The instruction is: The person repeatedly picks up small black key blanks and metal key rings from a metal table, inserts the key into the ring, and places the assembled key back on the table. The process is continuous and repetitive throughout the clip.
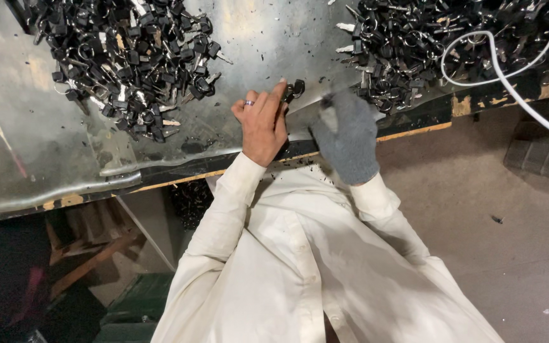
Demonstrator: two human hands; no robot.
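The left hand (pixel 263 124), bare and wearing a ring, rests at the near edge of the desk (pixel 46 146), a dull metal sheet with a bent, wavy rim. Its grip is closed lightly: the fingertips pinch a small black-headed key (pixel 293 89) just beyond the hand, with the key's dark head showing past the index finger. The right hand (pixel 347 136), in a grey knitted glove, sits just to the right of it, near but not clearly touching; its fingers curl inward around something small and pale at the glove's far tip, too blurred to name, so how firmly that grip is shut cannot be told. Both sleeves are cream-white. On the far left of the desk lies a broad heap of black-headed keys on rings (pixel 128 57), well apart from the hands. A second, denser heap of keys (pixel 414 44) fills the far right, its near edge close to the gloved hand. A white cable (pixel 509 76) loops over that right heap and trails off toward the near right. Small dark specks lie scattered on the metal between the heaps. Below the desk edge is a bare, dusty floor (pixel 478 222).
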